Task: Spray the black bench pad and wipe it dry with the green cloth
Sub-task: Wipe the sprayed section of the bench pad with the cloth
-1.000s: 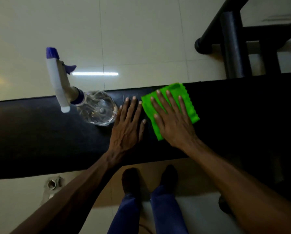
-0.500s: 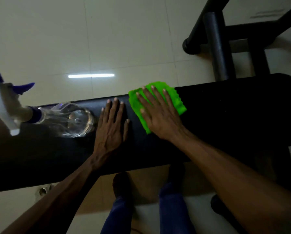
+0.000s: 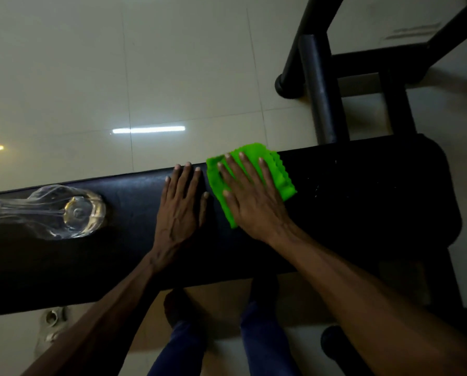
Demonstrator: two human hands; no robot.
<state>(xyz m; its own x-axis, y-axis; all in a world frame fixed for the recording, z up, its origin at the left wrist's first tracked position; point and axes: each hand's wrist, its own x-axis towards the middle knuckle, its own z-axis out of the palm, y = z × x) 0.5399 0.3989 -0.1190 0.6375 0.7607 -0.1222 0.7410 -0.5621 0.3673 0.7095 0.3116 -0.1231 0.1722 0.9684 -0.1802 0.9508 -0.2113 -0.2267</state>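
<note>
Hands shifted right along black bench pad (image 3: 349, 202); right hand (image 3: 250, 198) flat on green cloth (image 3: 280, 173), left hand (image 3: 179, 210) flat, empty.

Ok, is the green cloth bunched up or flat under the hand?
Flat. The cloth lies on the pad under the right hand's open palm.

Nothing to read here: no lettering, label, brand or number shows on the clear spray bottle (image 3: 64, 213), none on the green cloth (image 3: 278, 172), none on the black bench pad (image 3: 362, 199).
</note>
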